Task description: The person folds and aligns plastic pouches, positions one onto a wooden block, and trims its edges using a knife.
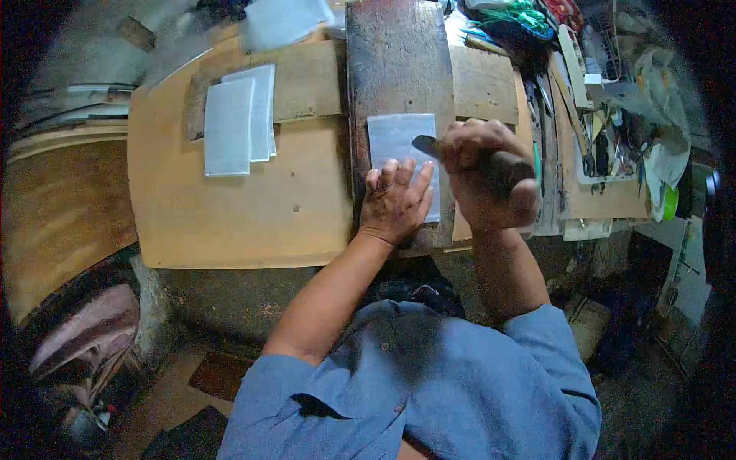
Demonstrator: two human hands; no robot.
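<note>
A whitish rectangular sheet (400, 130) lies on a dark wooden board (395, 61). My left hand (396, 201) rests on the sheet's lower left part, palm down with its fingers spread. My right hand (484, 172) is closed around a thick dark handle (506, 172), raised over the right side of the sheet. A dark rounded blade (424, 146) sticks out to the left of that fist, above the sheet. Motion blurs the right hand a little.
Several similar sheets (228, 130) lie stacked on the tan board (245, 222) at the left. More translucent sheets (280, 23) are at the top. On the right, a white tray (606, 179) holds tools, beside green netting (521, 17) and a plastic bag (663, 100).
</note>
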